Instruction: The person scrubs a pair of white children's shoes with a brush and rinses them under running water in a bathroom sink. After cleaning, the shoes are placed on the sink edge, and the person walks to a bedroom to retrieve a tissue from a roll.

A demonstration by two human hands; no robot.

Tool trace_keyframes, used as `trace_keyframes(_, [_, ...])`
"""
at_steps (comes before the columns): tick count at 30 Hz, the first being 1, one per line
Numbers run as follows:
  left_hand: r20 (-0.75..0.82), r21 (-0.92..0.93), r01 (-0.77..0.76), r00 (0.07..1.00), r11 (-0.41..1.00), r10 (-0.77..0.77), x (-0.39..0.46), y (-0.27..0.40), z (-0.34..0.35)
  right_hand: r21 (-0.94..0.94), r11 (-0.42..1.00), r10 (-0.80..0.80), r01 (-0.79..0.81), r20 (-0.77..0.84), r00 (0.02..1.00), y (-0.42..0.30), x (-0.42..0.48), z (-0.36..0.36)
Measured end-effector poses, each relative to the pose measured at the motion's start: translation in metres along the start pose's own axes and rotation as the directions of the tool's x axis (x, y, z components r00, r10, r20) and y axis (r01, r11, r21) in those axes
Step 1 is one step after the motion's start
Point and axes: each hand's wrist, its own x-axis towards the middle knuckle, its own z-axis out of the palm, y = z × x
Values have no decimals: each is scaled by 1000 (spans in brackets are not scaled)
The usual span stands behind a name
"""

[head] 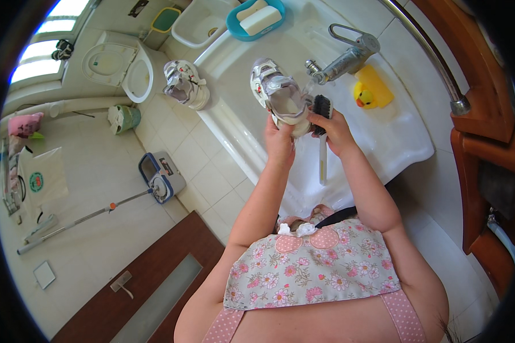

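Over the white basin (240, 111) I hold a white child's shoe (279, 92) with a grey lining, its opening facing up. My left hand (280, 139) grips it by the heel. In my right hand (337, 132) is a scrub brush (323, 115) with dark bristles and a pale handle pointing down towards me; these fingers also reach the shoe's heel side. Water runs from the chrome faucet (343, 60) close beside the shoe. A matching shoe (186, 85) rests on the basin's left rim.
A turquoise soap dish (240, 34) with soap bars sits at the basin's far edge. Right of the faucet are a yellow rubber duck (363, 96) and a yellow block (380, 85). A mop bucket (171, 176) stands on the floor to the left, near a toilet (139, 77).
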Motion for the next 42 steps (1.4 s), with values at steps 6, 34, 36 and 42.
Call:
trace_keyframes(6, [23,-26,61,998,998,-60,-12,0,6,-130,983,-124,129,39,991,-1,-11,7])
trace_keyframes(34, [45,-31,152,988,988,-151,-11,24,8,-118,979,-153,163,92,984,0,-9,6])
trace_keyframes(36, [20,-52,175,985,983,-174,-9,24,9,-85,980,-176,181,68,982,-1,-8,9])
trace_keyframes(42, [-10,-109,197,980,974,-199,-1,24,11,-109,990,-92,94,23,995,-8,-9,9])
